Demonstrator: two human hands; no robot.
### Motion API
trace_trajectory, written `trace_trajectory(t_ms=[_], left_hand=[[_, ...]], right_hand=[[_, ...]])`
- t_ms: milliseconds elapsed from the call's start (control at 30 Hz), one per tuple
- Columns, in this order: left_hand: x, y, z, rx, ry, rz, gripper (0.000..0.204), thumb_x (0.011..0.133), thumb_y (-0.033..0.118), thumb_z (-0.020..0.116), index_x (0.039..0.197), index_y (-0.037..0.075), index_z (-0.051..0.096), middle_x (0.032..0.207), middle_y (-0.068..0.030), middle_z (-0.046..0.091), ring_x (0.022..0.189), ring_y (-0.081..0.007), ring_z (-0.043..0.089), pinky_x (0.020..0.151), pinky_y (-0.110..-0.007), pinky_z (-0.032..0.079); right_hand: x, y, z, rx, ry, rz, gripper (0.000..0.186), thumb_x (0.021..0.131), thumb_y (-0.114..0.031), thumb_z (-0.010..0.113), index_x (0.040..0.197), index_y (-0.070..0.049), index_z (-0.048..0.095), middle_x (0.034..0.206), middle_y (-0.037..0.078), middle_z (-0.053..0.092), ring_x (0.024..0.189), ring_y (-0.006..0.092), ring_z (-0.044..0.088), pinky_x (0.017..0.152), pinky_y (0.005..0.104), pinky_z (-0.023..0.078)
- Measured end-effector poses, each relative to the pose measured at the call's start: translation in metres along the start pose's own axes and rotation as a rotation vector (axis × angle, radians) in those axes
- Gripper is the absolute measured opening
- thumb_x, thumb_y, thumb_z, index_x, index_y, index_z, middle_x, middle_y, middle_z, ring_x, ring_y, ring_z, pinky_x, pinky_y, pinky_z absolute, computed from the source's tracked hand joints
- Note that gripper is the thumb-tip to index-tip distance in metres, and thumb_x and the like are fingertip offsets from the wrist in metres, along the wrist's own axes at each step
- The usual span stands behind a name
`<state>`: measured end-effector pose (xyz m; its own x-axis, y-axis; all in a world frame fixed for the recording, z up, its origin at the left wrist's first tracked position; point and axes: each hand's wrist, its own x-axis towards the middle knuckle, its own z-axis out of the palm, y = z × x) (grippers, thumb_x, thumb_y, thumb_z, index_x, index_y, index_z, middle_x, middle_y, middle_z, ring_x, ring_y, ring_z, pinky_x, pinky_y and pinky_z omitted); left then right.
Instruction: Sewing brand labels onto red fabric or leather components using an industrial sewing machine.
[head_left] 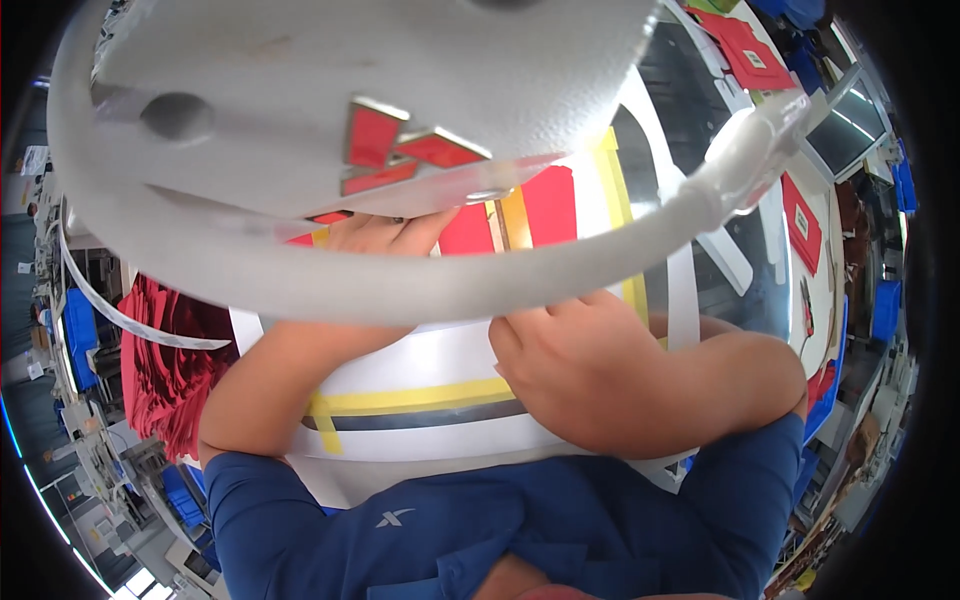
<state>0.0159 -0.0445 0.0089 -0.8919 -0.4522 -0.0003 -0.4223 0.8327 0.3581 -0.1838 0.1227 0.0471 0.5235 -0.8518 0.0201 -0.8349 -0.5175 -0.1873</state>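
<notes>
My left hand (388, 236) reaches under the grey machine head, partly hidden by the head and a thick grey tube. Its visible fingers stretch out flat beside a red fabric piece (466, 232). My right hand (575, 350) is curled on the near side of the tube, on the white work surface (430, 358). What its fingers hold, if anything, is hidden. A second red fabric piece (549, 208) lies farther right, with a brass-coloured strip (515, 218) between the two pieces.
The grey machine head (270, 120) and curved tube (440, 287) block much of the view. Yellow tape (420, 398) borders the work surface. Stacked dark red fabric (165, 365) stands at left. More red pieces (742, 50) and a screen (848, 122) are at far right.
</notes>
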Motion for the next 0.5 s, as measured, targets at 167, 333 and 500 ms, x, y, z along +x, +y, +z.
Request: trace_trajectory(t_ms=[167,333,500], left_hand=[[-0.001,0.006,-0.003,0.048,0.119,0.05,0.043,0.1,0.034,0.075,0.136,0.012,0.072,0.124,-0.0162,0.073,0.113,-0.0411,0.066,0.102,-0.05,0.051],[0.0,-0.01,0.004,0.13,0.132,0.154,0.047,0.098,0.035,0.078,0.139,0.013,0.072,0.128,-0.0142,0.074,0.116,-0.0365,0.068,0.102,-0.046,0.053],[0.003,-0.015,0.005,0.039,0.068,0.177,0.05,0.097,0.03,0.08,0.143,0.013,0.071,0.14,-0.0109,0.073,0.125,-0.0319,0.069,0.105,-0.041,0.054]], right_hand=[[0.004,-0.002,0.002,-0.031,-0.072,0.058,0.029,0.08,-0.016,0.075,0.098,0.006,0.075,0.132,0.035,0.069,0.064,0.0212,0.067,0.058,0.0316,0.05],[0.009,0.006,0.001,0.035,-0.159,0.051,0.031,0.085,-0.015,0.074,0.106,0.008,0.077,0.135,0.033,0.068,0.071,0.0247,0.071,0.058,0.0322,0.054],[0.017,0.015,-0.01,-0.055,-0.375,-0.219,0.04,0.089,-0.014,0.075,0.122,0.009,0.076,0.134,0.039,0.065,0.092,0.0307,0.075,0.058,0.0347,0.06]])
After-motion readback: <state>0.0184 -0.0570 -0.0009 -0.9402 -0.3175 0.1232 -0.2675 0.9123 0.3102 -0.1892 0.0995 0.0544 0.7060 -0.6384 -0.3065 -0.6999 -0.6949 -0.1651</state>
